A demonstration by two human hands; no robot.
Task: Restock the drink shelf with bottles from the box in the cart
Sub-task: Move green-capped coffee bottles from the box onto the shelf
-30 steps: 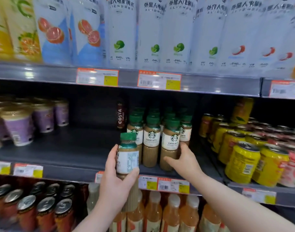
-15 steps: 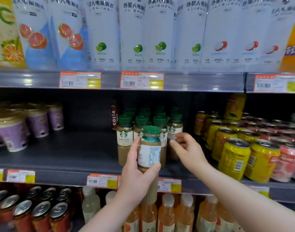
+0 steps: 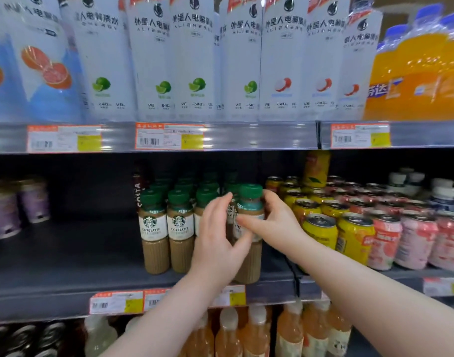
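So that it could apparently be squared with the front row, the bottle (image 3: 249, 202) was gripped by the left hand (image 3: 218, 243) and the right hand (image 3: 277, 224), upright at the front of the shelf (image 3: 66, 266) beside the coffee bottles (image 3: 153, 228).

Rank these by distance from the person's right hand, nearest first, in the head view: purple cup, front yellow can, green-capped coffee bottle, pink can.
1. green-capped brown coffee bottle, gripped by the right hand.
2. front yellow metal can, just right of it.
3. pink metal can, farther right.
4. purple lidded cup, far left.
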